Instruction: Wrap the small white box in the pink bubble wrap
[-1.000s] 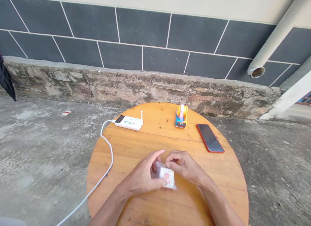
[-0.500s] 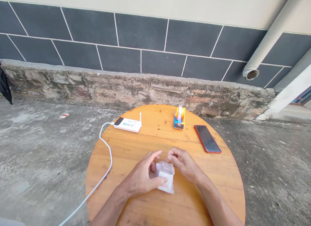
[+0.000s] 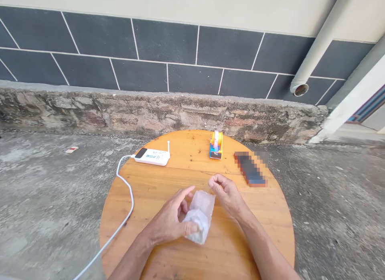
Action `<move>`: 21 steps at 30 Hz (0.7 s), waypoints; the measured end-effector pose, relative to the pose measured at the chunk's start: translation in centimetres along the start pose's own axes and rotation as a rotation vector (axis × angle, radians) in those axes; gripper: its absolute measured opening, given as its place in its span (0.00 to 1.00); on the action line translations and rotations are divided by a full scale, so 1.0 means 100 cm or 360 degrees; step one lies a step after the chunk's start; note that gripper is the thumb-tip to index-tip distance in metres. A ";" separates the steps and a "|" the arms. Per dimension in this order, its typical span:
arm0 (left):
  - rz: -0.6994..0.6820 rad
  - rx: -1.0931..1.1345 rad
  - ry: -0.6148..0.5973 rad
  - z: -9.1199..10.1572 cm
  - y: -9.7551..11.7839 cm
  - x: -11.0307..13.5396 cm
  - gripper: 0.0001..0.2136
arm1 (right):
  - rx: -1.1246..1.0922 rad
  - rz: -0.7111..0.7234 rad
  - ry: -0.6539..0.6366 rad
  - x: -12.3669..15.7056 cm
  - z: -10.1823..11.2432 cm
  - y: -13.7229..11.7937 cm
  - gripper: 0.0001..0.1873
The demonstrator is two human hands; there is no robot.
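Observation:
A translucent plastic bag (image 3: 203,201) with a whitish bundle inside its near end lies on the round wooden table (image 3: 168,264). My left hand (image 3: 173,220) is around the near end, with the thumb pressed on top and the fingers curved along the left side. Just beyond the bag's far right corner is my right hand (image 3: 227,193), its thumb and forefinger pinched together. Whatever may be between those fingertips is too small to make out.
A white device (image 3: 152,156) with a white cable (image 3: 131,195) stands at the table's far left. Further right are a yellow and blue tape dispenser (image 3: 215,145) and a pixelated, red-edged phone (image 3: 251,169). A stone ledge (image 3: 135,113) runs behind the table.
The bag's far part has unfolded away from me and now lies longer and flatter. My right hand has drawn slightly away from its edge. The view has shifted a little to the right.

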State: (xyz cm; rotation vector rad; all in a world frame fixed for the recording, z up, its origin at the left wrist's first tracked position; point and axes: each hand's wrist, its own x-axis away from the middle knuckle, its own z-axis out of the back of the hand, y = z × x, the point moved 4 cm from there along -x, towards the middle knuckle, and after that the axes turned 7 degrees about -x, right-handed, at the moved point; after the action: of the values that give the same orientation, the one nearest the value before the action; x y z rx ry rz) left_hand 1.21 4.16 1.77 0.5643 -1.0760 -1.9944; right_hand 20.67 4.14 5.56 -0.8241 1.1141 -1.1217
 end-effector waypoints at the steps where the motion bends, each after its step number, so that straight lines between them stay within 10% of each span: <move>1: -0.0008 0.0034 0.0001 0.000 -0.002 0.000 0.39 | -0.0011 0.0011 0.0022 0.000 0.002 0.000 0.12; 8: -0.0097 0.0274 0.0063 0.005 0.008 -0.004 0.21 | -0.0056 0.0055 0.0058 -0.001 0.011 -0.005 0.12; 21: -0.0029 0.0508 0.0092 0.000 -0.002 -0.009 0.21 | 0.0159 0.0011 -0.0148 -0.038 0.002 -0.010 0.13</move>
State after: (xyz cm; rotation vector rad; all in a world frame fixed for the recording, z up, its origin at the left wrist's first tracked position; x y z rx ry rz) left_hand 1.66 4.99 1.62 0.7955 -1.3680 -1.8202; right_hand 20.46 7.51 7.53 -0.7857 0.9754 -1.1133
